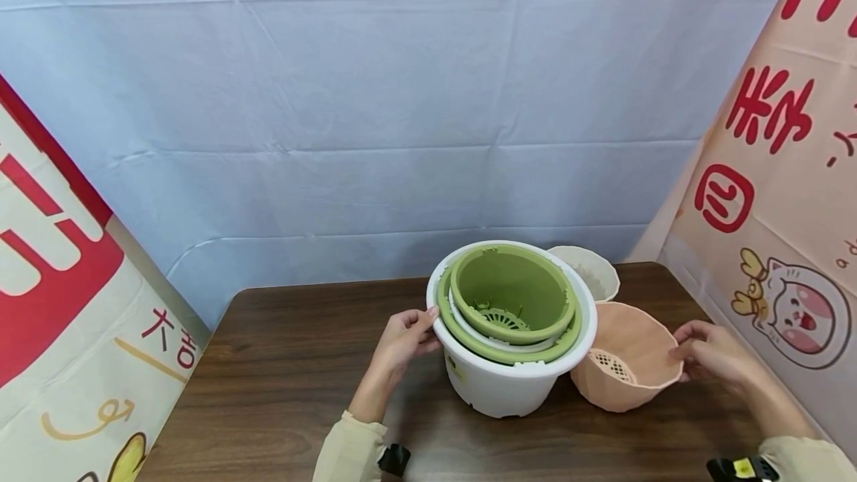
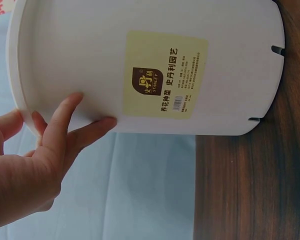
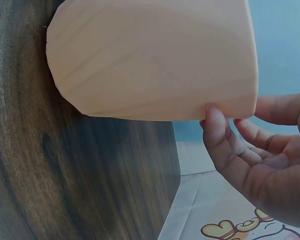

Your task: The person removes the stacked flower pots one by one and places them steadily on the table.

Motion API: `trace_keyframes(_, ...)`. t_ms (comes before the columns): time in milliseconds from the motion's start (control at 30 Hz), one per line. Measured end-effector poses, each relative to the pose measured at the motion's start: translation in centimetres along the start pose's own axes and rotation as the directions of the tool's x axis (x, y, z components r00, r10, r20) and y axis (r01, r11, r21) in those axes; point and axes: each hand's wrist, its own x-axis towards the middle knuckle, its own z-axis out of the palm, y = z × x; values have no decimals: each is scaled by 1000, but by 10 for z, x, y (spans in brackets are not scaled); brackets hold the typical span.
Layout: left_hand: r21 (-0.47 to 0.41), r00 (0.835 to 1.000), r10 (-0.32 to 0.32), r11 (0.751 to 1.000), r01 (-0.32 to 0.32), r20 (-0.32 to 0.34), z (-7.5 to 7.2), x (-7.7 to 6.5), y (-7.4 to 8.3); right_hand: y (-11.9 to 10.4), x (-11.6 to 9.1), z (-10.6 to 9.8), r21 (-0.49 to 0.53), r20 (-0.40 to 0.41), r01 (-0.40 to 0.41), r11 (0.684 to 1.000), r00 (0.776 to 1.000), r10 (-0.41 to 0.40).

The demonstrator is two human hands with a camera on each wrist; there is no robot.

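Observation:
A large white flowerpot (image 1: 495, 390) stands on the table with green and white pots nested inside it; the innermost green pot (image 1: 515, 281) has a slotted bottom. My left hand (image 1: 405, 341) pinches the white pot's rim at its left side, thumb on the rim and fingers against the outer wall. In the left wrist view a yellowish label (image 2: 165, 75) shows on that wall. To the right, a peach faceted pot (image 1: 629, 348) with a perforated bottom leans tilted beside the white one. My right hand (image 1: 713, 355) pinches its right rim between thumb and fingers.
Behind the peach pot stands a cream-coloured pot (image 1: 589, 270), partly hidden by the stack. The dark wooden table (image 1: 301, 378) extends to the left. A pale blue cloth (image 1: 335, 110) hangs behind it, and printed banners (image 1: 797, 244) flank both sides.

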Motion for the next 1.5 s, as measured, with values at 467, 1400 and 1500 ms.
trace_keyframes(467,-2,1000,-3,1000,3,-8,1,0,0,4,1,-5,84,77,-55,995,996,48)
trace_keyframes(1400,-4,1000,0,1000,0,-8,0,0,0,-22,-4,-20,-44,87,17,999,996,-13)
trace_keyframes(1500,-5,1000,-5,1000,5,-10,0,1,0,-27,-5,-19,-19,94,33,999,995,-31)
